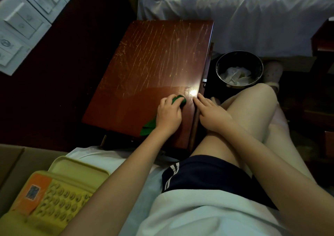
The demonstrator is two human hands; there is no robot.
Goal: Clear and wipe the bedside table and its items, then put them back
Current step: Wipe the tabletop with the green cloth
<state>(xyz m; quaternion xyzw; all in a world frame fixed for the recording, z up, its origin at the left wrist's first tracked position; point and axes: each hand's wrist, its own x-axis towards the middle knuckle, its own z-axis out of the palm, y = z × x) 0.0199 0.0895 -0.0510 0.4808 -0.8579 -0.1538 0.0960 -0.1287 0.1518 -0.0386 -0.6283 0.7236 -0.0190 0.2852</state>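
Note:
The red-brown wooden bedside table (pixel 144 58) fills the middle of the view, its top bare and streaked with wet wipe marks. My left hand (pixel 169 114) grips a green cloth (pixel 179 99) and presses it on the table's near right part; a tail of the cloth trails out below the wrist. My right hand (pixel 210 113) rests with straight fingers on the table's right edge, just right of the cloth. A yellow telephone (pixel 52 199) with an orange card lies on a yellowish tray (pixel 79 165) on the bed at the lower left.
A round metal waste bin (pixel 239 69) with crumpled paper stands on the floor right of the table. White bedding (pixel 235 10) lies beyond it. A panel of wall switches (pixel 27 19) is at the upper left. My bare legs are beside the table's right edge.

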